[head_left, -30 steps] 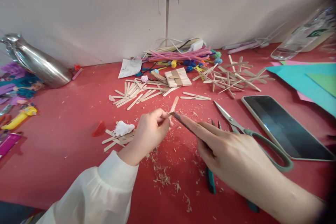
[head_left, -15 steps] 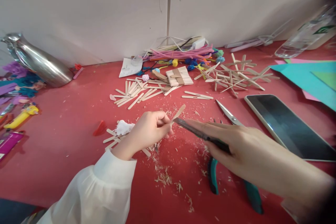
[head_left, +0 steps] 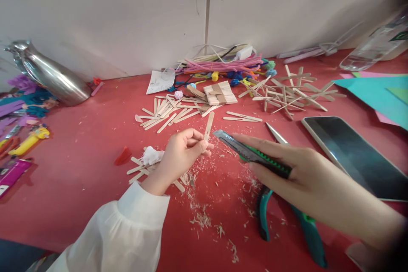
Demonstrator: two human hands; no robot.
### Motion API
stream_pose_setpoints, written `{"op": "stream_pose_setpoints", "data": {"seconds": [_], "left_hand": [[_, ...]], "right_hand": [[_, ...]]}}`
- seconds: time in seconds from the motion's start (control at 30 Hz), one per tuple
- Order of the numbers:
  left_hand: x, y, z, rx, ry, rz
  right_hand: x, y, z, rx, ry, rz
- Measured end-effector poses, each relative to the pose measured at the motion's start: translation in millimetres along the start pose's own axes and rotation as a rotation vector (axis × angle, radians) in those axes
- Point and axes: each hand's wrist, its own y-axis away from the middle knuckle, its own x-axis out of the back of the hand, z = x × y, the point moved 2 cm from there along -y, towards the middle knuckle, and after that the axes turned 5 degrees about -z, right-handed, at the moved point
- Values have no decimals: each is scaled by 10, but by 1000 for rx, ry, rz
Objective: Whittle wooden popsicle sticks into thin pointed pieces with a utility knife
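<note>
Between thumb and fingers, my left hand [head_left: 186, 153] pinches a wooden craft stick [head_left: 208, 126] that points up, with a small slot near its lower visible part. My right hand [head_left: 287, 170] grips a black and green utility knife [head_left: 255, 155], its blade extended. The blade tip lies just right of the stick, apart from it. Wood shavings [head_left: 202, 219] are scattered on the red table [head_left: 79, 170] below both hands. Teal-handled pliers [head_left: 263, 216] lie partly under my right hand, and the scissors [head_left: 276, 132] beyond it show only their blades.
Loose craft sticks [head_left: 165, 112] and a bundled pack of sticks [head_left: 223, 92] lie ahead. More sticks [head_left: 293, 89] pile up at the right, near a phone [head_left: 353, 153] and coloured paper [head_left: 369, 93]. A metal jug [head_left: 57, 72] stands back left. Pink pipe cleaners [head_left: 223, 66] lie along the wall.
The knife blade has come away from the stick and turned to show its flat side. The stick has tilted more upright in my left hand.
</note>
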Motion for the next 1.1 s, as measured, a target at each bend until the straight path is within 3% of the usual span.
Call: {"op": "stream_pose_setpoints", "data": {"seconds": [0.27,0.4,0.57,0.7,0.87,0.97,1.1], "left_hand": [[-25,82,43,-106,-162,21],[-50,121,75,-156,-310,98],[-86,154,79,-192,-499,186],[-95,150,37,-203,-436,213],[-95,127,38,-176,-290,209],[-95,114,56,-147,-179,175],[-94,112,76,-123,-99,153]], "right_hand": [[-137,1,-66,18,-35,-19],[-167,32,-101,45,-7,1],[-214,71,-133,-67,-153,-52],[-259,54,-163,-207,-384,-151],[-289,23,-163,-290,-538,-144],[-283,30,-144,-238,-444,-105],[-253,58,-146,-56,-187,15]]}}
